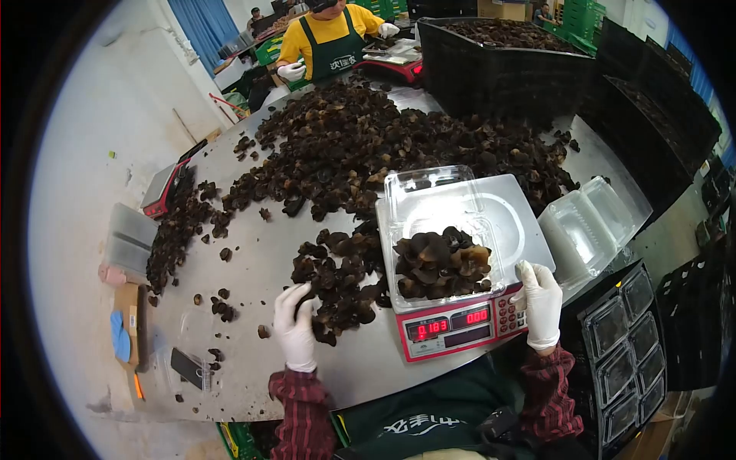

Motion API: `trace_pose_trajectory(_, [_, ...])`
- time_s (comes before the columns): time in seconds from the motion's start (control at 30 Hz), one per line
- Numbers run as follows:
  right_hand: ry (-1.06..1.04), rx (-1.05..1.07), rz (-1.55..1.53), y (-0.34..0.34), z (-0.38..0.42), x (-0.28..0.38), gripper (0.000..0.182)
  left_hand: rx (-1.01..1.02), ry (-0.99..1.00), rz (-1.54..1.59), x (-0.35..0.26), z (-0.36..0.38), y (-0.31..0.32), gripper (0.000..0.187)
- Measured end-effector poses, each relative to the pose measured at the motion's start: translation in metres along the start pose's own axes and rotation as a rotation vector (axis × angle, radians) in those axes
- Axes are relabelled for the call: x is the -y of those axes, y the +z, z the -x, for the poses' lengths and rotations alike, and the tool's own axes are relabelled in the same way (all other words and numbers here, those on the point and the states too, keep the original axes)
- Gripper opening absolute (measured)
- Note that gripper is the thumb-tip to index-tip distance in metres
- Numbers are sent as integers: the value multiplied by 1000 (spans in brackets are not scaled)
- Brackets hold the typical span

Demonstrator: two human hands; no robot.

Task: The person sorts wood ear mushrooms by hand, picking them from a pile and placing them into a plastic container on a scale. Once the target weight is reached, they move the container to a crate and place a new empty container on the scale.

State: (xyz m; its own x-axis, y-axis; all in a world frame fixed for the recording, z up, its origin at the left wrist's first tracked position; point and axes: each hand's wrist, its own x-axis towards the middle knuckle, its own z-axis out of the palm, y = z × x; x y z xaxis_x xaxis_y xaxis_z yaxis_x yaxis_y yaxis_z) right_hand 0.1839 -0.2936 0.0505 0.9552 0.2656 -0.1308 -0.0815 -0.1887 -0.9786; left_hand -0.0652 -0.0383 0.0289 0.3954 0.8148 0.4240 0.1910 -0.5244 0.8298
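Observation:
My left hand (295,326), in a white glove, is at the left edge of a small heap of dark wood ear mushrooms (337,284), fingers apart and slightly bent. My right hand (541,307), also gloved, is beside the right front corner of the red digital scale (452,347), its thumb and fingers apart near the keypad. On the scale's steel plate lies an open clear plastic box (429,208). Its front half holds a clump of wood ear mushrooms (441,264), and the lid half lies open behind. The red display reads 0.183 and 0.00.
A large mushroom pile (345,146) covers the table's far side. Stacked clear boxes (579,234) stand right of the scale, near a black crate of boxes (625,353). A phone (186,368) lies at left. Across the table, a person (337,46) works by another scale (391,69).

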Motion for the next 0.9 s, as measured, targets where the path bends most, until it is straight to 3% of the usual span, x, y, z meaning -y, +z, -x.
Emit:
trace_pose_trajectory(0.13, [-38,18,19,1,5,3,27,131,351,22,-69,-32,59,29])
trace_pose_trajectory(0.17, [-43,4,4,1,7,3,27,176,340,106,-86,-35,72,30])
trace_pose_trajectory(0.2, [-48,-1,3,0,7,0,27,173,507,84,-91,-43,87,30])
trace_pose_trajectory(0.3, [-59,-37,-11,-5,8,-6,23,257,585,-4,-109,-48,108,31])
trace_pose_trajectory(0.43, [-40,-41,-22,-15,8,-6,22,194,612,-70,-94,-51,109,32])
trace_pose_trajectory(0.53, [-49,-71,-49,-16,7,-8,23,178,435,-148,-60,-56,92,31])
trace_pose_trajectory(0.6, [-48,-43,-31,-14,5,-12,25,224,628,-588,-33,-62,77,30])
trace_pose_trajectory(0.67, [-61,-4,-21,-10,6,-11,28,184,690,-634,-21,-71,81,30])
trace_pose_trajectory(0.77, [-95,163,30,-2,10,-4,32,402,-238,94,-33,-81,99,28])
trace_pose_trajectory(0.8, [-98,166,29,-1,10,-3,32,433,-243,92,-35,-86,106,27])
trace_pose_trajectory(0.87, [-98,190,67,2,12,-2,32,409,-25,34,-10,-97,118,26])
trace_pose_trajectory(0.9, [-289,136,100,2,10,-12,32,353,50,-50,-18,-99,114,22])
